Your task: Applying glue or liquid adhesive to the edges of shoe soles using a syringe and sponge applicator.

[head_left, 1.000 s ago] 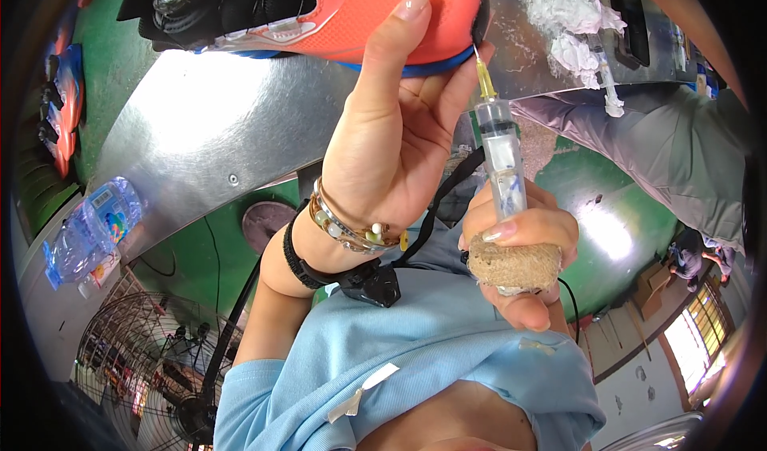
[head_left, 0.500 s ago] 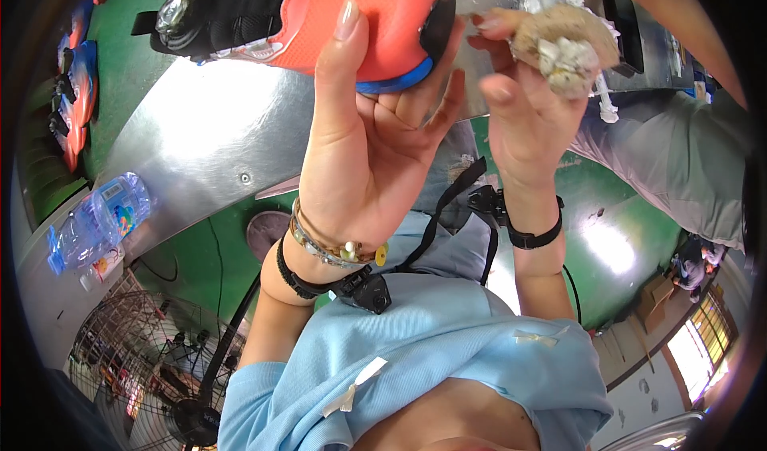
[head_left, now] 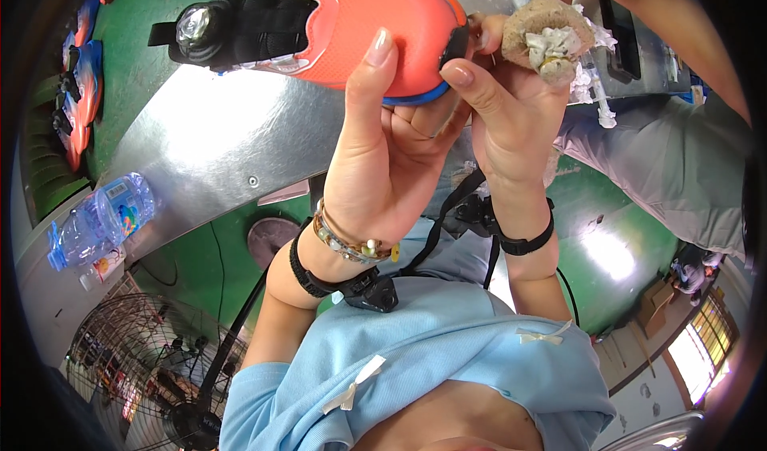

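over the metal table, left hand still grips orange shoe; right hand has raised its clutched sponge.

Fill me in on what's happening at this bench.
A person holds an orange shoe up over a metal table, the left hand gripping its toe end. The right hand presses a tan sponge block with a white wad against the shoe's toe. A plastic water bottle lies at the table's edge.

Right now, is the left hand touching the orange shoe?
Touching. The head view shows the left hand gripping the orange shoe: its fingers lie flat on the toe, with no gap.
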Demonstrator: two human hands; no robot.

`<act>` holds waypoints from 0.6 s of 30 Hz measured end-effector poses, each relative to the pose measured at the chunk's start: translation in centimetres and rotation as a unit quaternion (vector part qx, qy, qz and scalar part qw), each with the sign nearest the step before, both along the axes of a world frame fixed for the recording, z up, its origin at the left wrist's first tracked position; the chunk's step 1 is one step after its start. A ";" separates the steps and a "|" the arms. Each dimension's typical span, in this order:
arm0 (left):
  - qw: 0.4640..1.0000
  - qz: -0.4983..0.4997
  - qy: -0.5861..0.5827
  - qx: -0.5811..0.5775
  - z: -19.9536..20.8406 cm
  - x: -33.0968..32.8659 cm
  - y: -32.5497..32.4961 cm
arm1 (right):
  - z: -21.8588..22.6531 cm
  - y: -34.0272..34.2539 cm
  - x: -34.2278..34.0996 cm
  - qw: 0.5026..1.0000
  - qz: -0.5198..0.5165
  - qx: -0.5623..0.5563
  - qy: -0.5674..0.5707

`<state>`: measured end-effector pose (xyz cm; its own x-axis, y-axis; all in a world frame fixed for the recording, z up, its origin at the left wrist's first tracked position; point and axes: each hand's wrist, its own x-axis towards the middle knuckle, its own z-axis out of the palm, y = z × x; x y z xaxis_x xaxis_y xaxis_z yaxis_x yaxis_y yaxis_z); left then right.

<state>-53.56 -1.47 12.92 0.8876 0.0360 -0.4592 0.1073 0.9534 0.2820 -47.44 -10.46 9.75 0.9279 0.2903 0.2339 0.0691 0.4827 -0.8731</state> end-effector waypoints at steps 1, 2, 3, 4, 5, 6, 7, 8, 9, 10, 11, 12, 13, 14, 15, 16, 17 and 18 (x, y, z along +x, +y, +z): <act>1.000 0.006 0.002 -0.003 0.0 0.1 -0.1 | -0.1 0.0 -0.1 1.000 0.001 0.000 -0.001; 1.000 0.006 0.000 -0.003 0.2 0.2 -0.2 | -0.2 0.0 -0.1 1.000 -0.025 -0.007 0.004; 1.000 0.004 0.003 -0.006 0.4 0.2 -0.3 | -0.2 0.1 -0.1 0.999 -0.051 -0.013 0.009; 1.000 0.003 0.007 -0.009 0.5 0.3 -0.3 | 0.0 0.1 -0.1 0.999 -0.051 -0.013 0.007; 1.000 0.003 0.004 -0.009 0.3 0.2 -0.2 | 0.4 0.1 -0.2 0.996 -0.064 -0.025 0.052; 1.000 0.002 0.008 -0.006 0.0 0.1 -0.1 | 0.7 0.2 -0.3 0.992 -0.076 -0.038 0.098; 1.000 0.001 0.012 -0.003 -0.3 0.0 0.0 | 0.6 0.3 -0.4 0.992 -0.076 -0.037 0.095; 1.000 0.001 0.008 -0.004 -0.4 0.0 0.1 | 0.3 0.3 -0.6 0.994 -0.073 0.015 0.076; 1.000 -0.009 -0.017 -0.022 -0.5 0.0 0.3 | 0.1 0.3 -0.6 0.994 -0.069 0.067 0.057; 0.998 -0.019 -0.042 -0.040 -0.5 0.0 0.4 | 0.1 0.2 -0.5 0.994 -0.069 0.067 0.053; 0.998 -0.019 -0.044 -0.040 -0.4 0.1 0.3 | 0.1 0.1 -0.4 0.998 -0.042 0.038 -0.002; 0.998 -0.010 -0.029 -0.046 -0.2 0.1 0.1 | 0.0 0.0 -0.3 0.998 -0.015 0.008 -0.057; 0.999 -0.002 -0.016 -0.052 0.0 0.2 0.0 | 0.0 -0.2 -0.2 0.998 -0.015 0.007 -0.060; 0.999 -0.001 -0.020 -0.051 -0.2 0.2 0.1 | 0.0 -0.2 -0.2 0.999 -0.018 -0.003 -0.044; 0.998 -0.005 -0.026 -0.053 -0.6 0.1 0.1 | -0.1 -0.2 -0.2 0.999 -0.022 -0.013 -0.029; 0.998 -0.008 -0.034 -0.055 -0.7 0.2 0.2 | 0.0 0.0 -0.3 0.999 -0.020 -0.011 -0.033; 0.998 -0.007 -0.040 -0.053 -0.4 0.3 0.4 | 0.0 0.2 -0.4 0.997 -0.071 -0.019 0.009; 0.999 -0.008 -0.013 -0.033 0.0 0.5 0.6 | 0.1 0.5 -0.4 0.991 -0.120 -0.025 0.051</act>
